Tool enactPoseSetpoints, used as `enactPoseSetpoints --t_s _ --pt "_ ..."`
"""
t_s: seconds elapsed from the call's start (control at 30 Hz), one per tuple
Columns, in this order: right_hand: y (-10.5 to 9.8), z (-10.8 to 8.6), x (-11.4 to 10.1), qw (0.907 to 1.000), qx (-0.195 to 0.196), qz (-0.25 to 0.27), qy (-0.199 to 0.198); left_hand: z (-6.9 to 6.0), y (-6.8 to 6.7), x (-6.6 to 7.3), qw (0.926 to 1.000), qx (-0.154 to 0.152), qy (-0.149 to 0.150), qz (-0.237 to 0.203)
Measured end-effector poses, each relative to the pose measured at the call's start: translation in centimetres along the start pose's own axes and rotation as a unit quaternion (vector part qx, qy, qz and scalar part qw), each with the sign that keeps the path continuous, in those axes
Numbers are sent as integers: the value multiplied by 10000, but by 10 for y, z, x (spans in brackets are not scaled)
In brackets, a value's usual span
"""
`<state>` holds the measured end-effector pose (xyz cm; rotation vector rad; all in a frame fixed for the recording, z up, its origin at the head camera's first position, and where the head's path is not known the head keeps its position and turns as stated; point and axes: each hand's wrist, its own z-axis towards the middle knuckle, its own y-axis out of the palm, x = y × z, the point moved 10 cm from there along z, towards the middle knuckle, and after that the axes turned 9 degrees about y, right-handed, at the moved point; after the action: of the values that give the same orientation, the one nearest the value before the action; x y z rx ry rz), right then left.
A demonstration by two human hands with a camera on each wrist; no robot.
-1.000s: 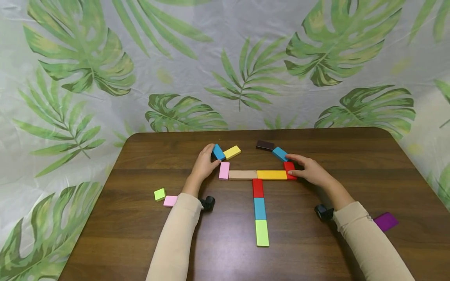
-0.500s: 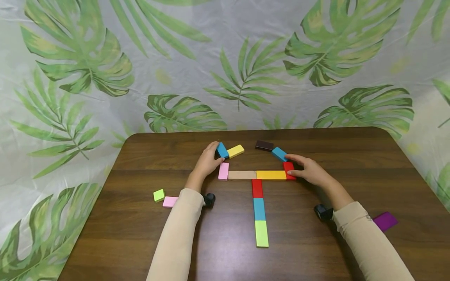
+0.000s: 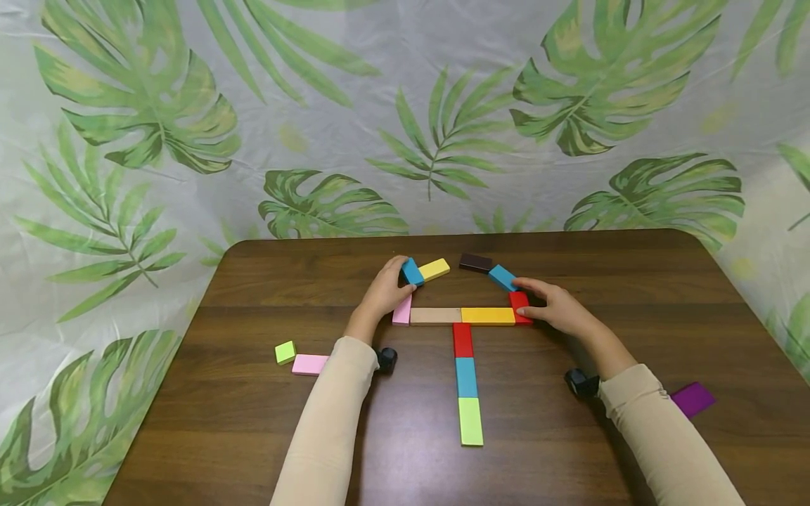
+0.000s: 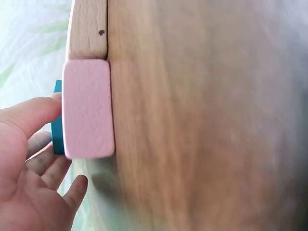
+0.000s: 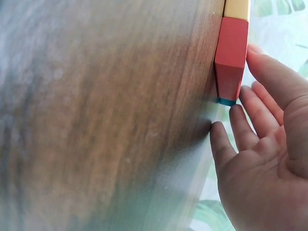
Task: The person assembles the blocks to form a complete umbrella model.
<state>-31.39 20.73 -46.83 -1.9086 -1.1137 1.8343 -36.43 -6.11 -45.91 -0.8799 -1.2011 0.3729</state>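
Left hand pinches blue oblong wooden block; right hand spread, thumb touching red oblong block. Between hands, tan oblong block meets orange-yellow oblong block. Gap ahead, yellow oblong block to dark-brown oblong block, seemingly unclosed. Far table edge near left hand; more room behind hands.

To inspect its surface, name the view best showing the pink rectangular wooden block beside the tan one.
Left wrist view: the pink block appears large, broad face uncovered. The head view shows it small, partly hidden by the left hand; the right wrist view lacks it.
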Motion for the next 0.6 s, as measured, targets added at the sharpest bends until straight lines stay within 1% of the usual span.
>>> enactPoseSetpoints --t_s 0.13,0.27,0.4,0.5,0.6 --pt "0 0 -1 10000 -16 13 33 2 3 0 10000 -42 15 -13" --pt "0 -1 -1 9999 -38 23 95 2 7 -2 9999 -131 -40 -11" --pt "1 -1 -1 10000 -13 37 77 2 8 -4 9999 -143 -94 -26" --pt "0 -1 -1 9999 5 57 83 2 8 -6 9998 -21 -199 -69" --pt "0 -1 0 9999 -13 54 105 1 5 -7 9988 223 -424 -120"
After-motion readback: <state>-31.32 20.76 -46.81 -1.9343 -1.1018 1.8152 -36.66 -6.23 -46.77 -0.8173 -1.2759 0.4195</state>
